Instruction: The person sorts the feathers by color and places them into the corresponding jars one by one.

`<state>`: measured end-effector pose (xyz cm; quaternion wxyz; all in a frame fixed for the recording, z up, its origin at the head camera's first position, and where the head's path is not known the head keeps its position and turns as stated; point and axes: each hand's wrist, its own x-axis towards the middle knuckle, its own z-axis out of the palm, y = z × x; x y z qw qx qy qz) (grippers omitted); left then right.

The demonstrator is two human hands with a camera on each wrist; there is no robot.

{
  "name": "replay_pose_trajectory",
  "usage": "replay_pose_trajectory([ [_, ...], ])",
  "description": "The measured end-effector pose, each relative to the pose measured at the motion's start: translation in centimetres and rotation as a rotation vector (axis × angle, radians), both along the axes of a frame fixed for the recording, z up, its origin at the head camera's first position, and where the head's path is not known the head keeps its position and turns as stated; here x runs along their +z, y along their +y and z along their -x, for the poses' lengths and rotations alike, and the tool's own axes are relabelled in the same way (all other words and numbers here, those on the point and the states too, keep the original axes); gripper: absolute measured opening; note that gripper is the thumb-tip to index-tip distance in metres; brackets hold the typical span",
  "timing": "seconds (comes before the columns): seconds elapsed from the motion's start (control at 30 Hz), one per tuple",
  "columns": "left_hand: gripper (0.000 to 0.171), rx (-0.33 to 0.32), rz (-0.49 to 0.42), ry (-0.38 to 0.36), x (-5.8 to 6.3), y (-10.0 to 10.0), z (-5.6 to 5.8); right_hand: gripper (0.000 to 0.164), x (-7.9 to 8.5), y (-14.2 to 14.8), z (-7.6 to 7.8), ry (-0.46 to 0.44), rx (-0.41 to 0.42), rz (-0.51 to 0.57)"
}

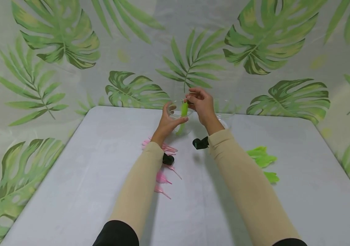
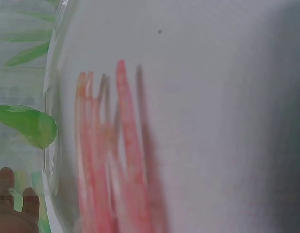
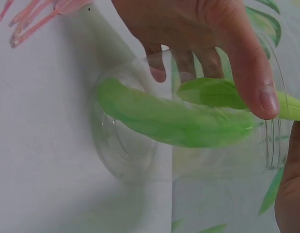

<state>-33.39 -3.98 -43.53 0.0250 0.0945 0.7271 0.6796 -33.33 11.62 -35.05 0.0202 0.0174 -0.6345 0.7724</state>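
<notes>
Holds a clear jar (image 3: 203, 162) in the left hand (image 1: 167, 123), grip curled about the wall near the mouth, thumb in front and fingers behind. Pinches a green feather (image 3: 213, 92) in the right hand (image 1: 204, 107), grip pressed together on its upper end. Makes out two green feathers at the jar from the right wrist: reaching partway in, the pinched one; lying wholly inside, a curved feather (image 3: 174, 126). Shows less from the head, just a bright strip at the mouth with paler green below. Cannot tell whether the base touches the table (image 1: 187, 212).

Brings pink shafts (image 2: 133, 141) up close in the left wrist view only, blurred, at least three to count. Spreads wider from the head: three separate pink feathers (image 1: 161, 177) beside the left sleeve (image 1: 138, 188), plus an overlapping pink bunch (image 1: 169, 148) too crowded to count. Takes in there alone at least two loose green feathers (image 1: 261, 159), just right of the right sleeve (image 1: 248, 184) and partly hidden by it.
</notes>
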Motion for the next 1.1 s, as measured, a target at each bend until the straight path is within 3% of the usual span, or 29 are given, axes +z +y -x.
replay_pose_trajectory([
  [0.63,0.102,-0.015,0.012,-0.028,0.1,-0.1,-0.1,0.035,-0.4,-0.2,-0.1,-0.004,-0.008,0.029],
  [0.93,0.102,-0.063,0.007,-0.064,2.6,-0.4,-1.7,0.034,-0.6,-0.4,0.0,-0.006,-0.029,0.023],
  [1.1,0.101,-0.068,0.032,-0.058,3.2,-0.5,-2.1,0.034,-0.6,-0.4,-0.2,0.007,-0.027,0.004],
])
